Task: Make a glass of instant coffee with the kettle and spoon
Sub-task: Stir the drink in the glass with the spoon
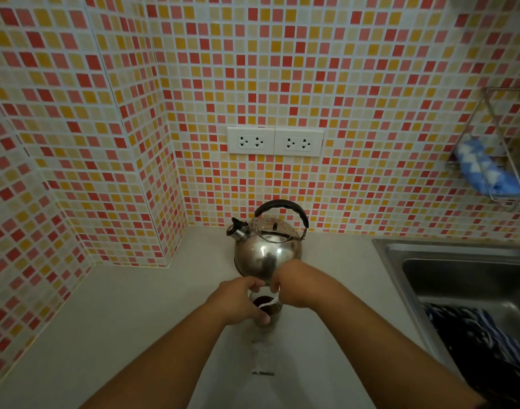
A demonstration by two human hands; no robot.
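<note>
Two hands are seen over a pale table [120,320]: the glass [266,309] is wrapped by left hand [238,302] fingers, the spoon [269,303] pinched by the right hand [294,286], before the kettle [267,249], mosaic-tiled wall [312,69] and sink [465,278].

Both bare forearms stretched forward, left hand [238,302] curled in a grip, right hand [294,287] pinched.

Glass [271,312]: clear, upright on worktop, holding dark coffee. Spoon [267,304]: white, bowl in the glass. Kettle [267,246]: polished steel, black handle, upright just behind the glass.
</note>
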